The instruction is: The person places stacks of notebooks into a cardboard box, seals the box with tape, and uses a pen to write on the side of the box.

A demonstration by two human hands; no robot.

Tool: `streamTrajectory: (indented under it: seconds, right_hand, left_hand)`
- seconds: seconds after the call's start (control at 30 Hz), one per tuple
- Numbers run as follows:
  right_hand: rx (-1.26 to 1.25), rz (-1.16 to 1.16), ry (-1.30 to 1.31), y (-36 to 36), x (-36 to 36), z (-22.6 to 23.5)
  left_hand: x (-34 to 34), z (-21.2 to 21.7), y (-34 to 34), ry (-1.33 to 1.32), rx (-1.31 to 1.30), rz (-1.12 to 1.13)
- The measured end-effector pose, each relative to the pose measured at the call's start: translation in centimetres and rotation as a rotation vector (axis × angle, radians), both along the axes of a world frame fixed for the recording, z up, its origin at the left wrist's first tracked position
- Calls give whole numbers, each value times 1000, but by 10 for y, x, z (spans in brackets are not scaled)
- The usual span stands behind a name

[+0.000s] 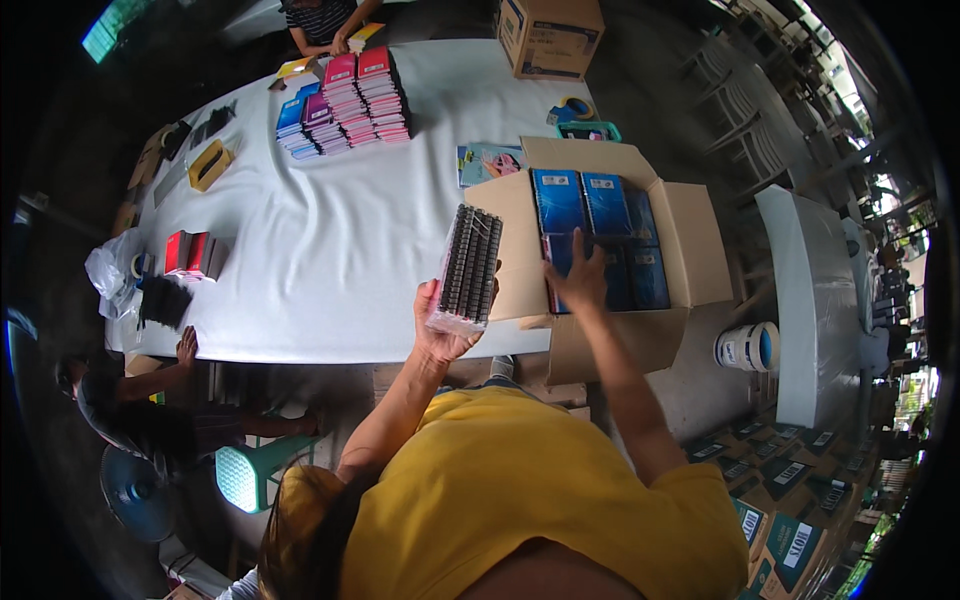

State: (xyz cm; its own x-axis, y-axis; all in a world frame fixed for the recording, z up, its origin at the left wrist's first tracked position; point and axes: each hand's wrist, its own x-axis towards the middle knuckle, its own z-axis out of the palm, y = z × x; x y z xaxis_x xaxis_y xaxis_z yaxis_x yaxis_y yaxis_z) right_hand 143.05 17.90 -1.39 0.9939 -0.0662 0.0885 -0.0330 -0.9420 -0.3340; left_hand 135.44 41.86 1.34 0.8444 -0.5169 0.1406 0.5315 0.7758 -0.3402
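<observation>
A: Largest first. Long table under a white cloth [330, 270], running away beyond both hands. What stands on it next to the fingers?

B: An open brown cardboard box [690, 235], flaps out, directly under the right hand [578, 280]. Inside, glossy blue flat packs [560, 200]: I count two full faces in the far row and at least three more nearer, partly covered; exact total I cannot tell.

A: Right fingers?

B: Reaching into the box, fingertips down on a blue pack at the near row. Whether they are closed round its edge or only resting, I cannot tell.

A: Left hand [440, 325]?

B: Raised just left of the box, fingers clamped round the bottom end of one clear-wrapped block of black ribbed strips [470, 268]. Its long axis runs up and away from the palm, tilted slightly right toward the box. One block only.

A: So which hand is nearer the packs?

B: The right, touching them; the left sits beside the box's near-left flap.

A: Smaller items, far from the fingers?

B: Stacks of pink, blue and purple booklets [345, 105], about five stacks, well beyond the left fingers. A second, closed cardboard carton [550, 35] at the far end.
</observation>
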Motion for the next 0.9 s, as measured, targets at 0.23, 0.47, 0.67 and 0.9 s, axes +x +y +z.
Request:
streamTrajectory:
  seconds: [0.23, 0.47, 0.67, 0.9]
  right_hand:
    - [624, 466, -149, 8, -51, 87]
    - [1273, 219, 274, -65, -33, 112]
    - [368, 68, 383, -127, 4, 78]
    - [-60, 43, 27, -89, -4, -17]
  left_hand:
    - [-6, 31, -23, -282, 1146, 215]
    - [6, 59, -92, -481, 1233, 21]
    - [15, 28, -27, -125, 1520, 342]
    - [21, -117, 58, 384, 1808, 218]
